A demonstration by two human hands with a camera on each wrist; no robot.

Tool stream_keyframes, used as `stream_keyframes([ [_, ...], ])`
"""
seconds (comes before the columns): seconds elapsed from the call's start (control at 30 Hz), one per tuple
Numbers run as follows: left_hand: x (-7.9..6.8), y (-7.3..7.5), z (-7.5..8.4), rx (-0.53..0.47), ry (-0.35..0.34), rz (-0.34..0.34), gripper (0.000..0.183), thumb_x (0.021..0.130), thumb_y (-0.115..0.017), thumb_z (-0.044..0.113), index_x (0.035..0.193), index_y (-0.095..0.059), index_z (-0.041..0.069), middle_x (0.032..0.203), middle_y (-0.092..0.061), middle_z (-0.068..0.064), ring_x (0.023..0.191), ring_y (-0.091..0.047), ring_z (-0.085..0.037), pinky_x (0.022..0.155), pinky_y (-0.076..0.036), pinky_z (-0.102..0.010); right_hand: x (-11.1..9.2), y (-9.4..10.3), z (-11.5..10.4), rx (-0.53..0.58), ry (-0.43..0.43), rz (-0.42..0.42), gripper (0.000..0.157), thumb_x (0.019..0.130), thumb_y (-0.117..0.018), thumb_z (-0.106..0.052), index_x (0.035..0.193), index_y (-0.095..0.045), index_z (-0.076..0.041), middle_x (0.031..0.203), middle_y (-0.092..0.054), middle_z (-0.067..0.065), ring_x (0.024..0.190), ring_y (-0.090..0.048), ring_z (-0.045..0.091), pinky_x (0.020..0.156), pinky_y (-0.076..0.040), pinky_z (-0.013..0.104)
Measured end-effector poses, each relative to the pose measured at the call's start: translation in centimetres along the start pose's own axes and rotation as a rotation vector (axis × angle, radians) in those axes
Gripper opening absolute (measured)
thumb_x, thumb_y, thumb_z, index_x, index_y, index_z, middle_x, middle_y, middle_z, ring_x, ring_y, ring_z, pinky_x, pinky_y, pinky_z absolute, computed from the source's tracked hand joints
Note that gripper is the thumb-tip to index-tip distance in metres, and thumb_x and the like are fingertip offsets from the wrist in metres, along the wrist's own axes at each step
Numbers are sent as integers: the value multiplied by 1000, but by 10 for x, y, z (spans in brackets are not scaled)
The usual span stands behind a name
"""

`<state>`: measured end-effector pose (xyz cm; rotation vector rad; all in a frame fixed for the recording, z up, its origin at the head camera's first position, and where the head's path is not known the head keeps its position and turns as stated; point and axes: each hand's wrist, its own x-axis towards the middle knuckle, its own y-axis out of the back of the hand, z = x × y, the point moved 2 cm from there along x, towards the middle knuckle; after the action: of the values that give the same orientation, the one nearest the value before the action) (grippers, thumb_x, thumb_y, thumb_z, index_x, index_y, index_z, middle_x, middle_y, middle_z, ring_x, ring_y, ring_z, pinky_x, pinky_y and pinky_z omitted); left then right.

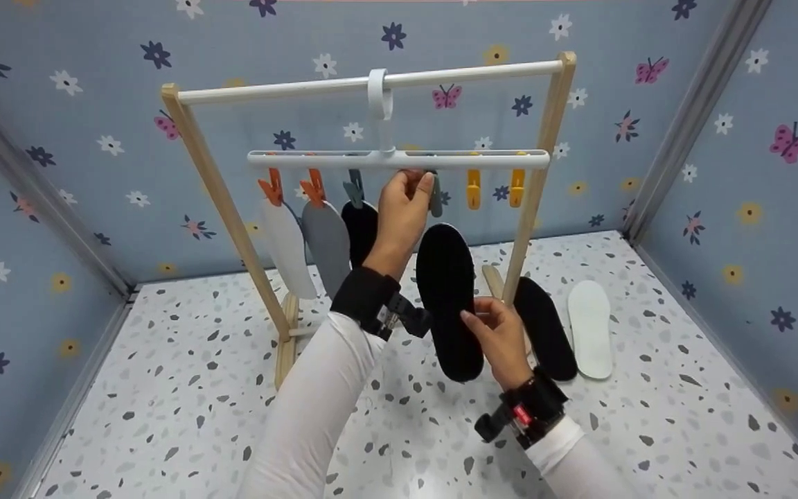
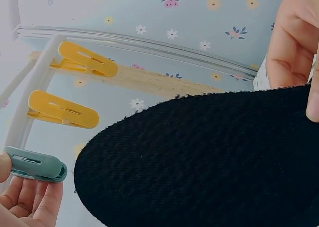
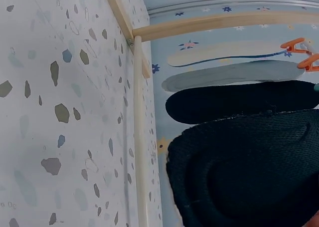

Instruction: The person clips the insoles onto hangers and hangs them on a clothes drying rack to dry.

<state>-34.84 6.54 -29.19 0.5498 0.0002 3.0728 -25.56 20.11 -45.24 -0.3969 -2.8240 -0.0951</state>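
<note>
My left hand pinches a grey-green clothespin that hangs from the white hanger. Upright below that clothespin is a black insole, which my right hand grips by its side edge, thumb on the front face. In the left wrist view, the insole's rounded top end lies just apart from the clothespin's tip. Left of my left hand hang a white insole and a grey insole from orange clothespins, then another black insole from a dark green clothespin.
A wooden rack with a white top rail carries the hanger. Two yellow clothespins hang at its right end. On the speckled surface at right lie a black insole and a white insole. Flowered walls stand around.
</note>
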Motion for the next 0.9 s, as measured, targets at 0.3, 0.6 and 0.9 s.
stream_keyframes([
  [0.3,0,0,0,-18,-9,5,16,97,-52,12,98,-57,-4,77,-50,-2,66,-45,-10,61,-41,-20,1,1,-5,-15,10,-15,20,85,-69,-6,100,-64,5,90,-64,11,75,-60,12,66,-47,23],
  [0.6,0,1,0,2,20,-8,19,98,-51,16,101,-57,-2,79,-48,-2,69,-44,-11,63,-39,-21,2,1,-4,11,-13,-3,20,84,-69,-4,100,-63,7,89,-63,9,73,-60,12,65,-48,22],
  [0.9,0,0,0,-19,22,-8,17,97,-51,14,99,-56,-3,77,-47,-2,67,-44,-11,61,-39,-21,4,1,-7,27,-22,0,19,84,-68,-3,99,-63,8,88,-62,8,71,-59,13,64,-48,22],
])
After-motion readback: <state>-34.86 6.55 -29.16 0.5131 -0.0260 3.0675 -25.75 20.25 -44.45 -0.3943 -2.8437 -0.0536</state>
